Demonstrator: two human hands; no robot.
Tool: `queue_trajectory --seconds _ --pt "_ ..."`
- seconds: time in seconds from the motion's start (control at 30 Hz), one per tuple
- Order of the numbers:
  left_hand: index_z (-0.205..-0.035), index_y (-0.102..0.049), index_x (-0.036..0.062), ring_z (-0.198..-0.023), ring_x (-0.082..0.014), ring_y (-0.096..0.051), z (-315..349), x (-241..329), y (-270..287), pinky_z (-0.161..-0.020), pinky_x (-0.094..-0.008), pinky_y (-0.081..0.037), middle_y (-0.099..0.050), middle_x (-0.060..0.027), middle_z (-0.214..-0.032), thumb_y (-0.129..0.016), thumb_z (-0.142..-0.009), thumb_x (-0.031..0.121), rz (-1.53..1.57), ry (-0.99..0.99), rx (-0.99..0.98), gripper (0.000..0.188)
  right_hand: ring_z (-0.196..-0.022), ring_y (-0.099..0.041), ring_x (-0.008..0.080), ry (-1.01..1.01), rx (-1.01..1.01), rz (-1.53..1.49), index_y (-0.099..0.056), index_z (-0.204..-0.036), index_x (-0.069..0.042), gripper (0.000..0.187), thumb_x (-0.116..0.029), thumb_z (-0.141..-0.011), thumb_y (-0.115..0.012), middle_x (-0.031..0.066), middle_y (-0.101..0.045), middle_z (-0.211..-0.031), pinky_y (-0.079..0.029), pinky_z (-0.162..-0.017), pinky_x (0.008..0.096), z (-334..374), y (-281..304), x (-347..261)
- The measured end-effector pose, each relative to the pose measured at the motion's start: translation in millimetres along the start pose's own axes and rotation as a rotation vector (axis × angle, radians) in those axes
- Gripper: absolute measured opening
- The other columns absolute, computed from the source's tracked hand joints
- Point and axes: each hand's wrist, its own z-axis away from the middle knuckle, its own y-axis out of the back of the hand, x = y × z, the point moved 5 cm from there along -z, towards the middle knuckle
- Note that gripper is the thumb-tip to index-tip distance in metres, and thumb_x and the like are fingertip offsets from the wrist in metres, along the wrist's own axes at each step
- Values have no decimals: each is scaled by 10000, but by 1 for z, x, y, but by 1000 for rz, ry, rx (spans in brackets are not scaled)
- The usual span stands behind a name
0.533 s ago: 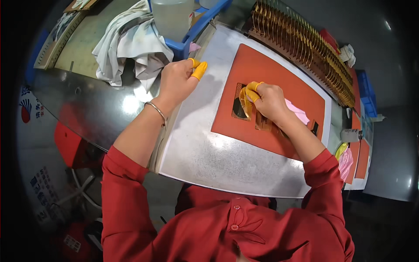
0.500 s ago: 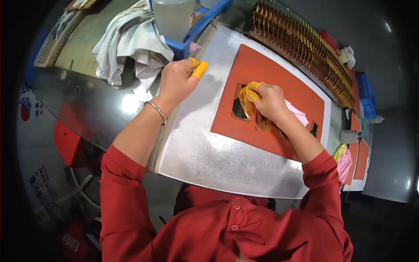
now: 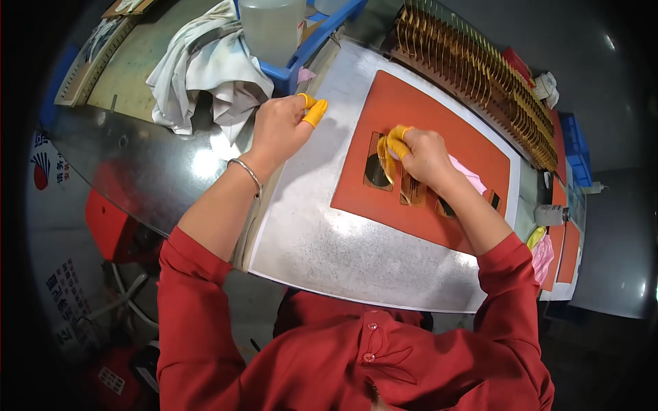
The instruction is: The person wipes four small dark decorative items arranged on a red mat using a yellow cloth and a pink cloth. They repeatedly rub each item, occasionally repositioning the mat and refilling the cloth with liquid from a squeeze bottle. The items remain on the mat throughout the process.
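Note:
Above the orange mat (image 3: 425, 103), my right hand (image 3: 426, 154) pinches a thin, see-through amber piece (image 3: 387, 164) between fingers in yellow finger cots. It hangs over the right side of a flat rectangular piece (image 3: 375, 168) with a dark round patch. Another small amber-brown flat piece (image 3: 413, 192) lies just beside it, below my fingers. To the left, my left hand (image 3: 281, 127) is raised over the white sheet's edge, thumb and finger pressed together in yellow cots. Whatever its fingertips might hold cannot be made out. Part of a dark flat piece (image 3: 445, 207) shows beside my right forearm.
A long rack (image 3: 473, 75) of upright amber pieces stands at the back right. White cloth (image 3: 205, 68) and a blue tray (image 3: 277, 72) with a clear container (image 3: 273, 27) are at the back left. Pink cloth (image 3: 467, 172) lies past my right wrist; a bottle (image 3: 548, 215) stands farther right.
My right hand has shifted very slightly, still pinching the amber piece. More of the dark flat piece shows beside my right forearm. My left hand has hardly moved.

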Motion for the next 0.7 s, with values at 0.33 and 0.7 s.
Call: queue_trajectory --seconds 0.33,0.7 --pt "-793 -660 -5 -447 -56 -311 1 -3 -3 -412 -261 -245 -428 2 -480 -612 -846 168 14 57 -69 187 -653 -594 319 143 -93 62 -608 -843 -40 100 -126 -792 -604 158 -606 -721 -475 -591 406 -3 -7 -16" --pt "-792 -656 -5 -459 -45 -305 0 -3 -5 -417 -250 -247 -428 19 -485 -614 -848 170 -13 42 -80 188 -600 -582 281 245 -100 53 -636 -850 -56 100 -123 -779 -617 110 -591 -659 -449 -525 394 36 -11 -32"
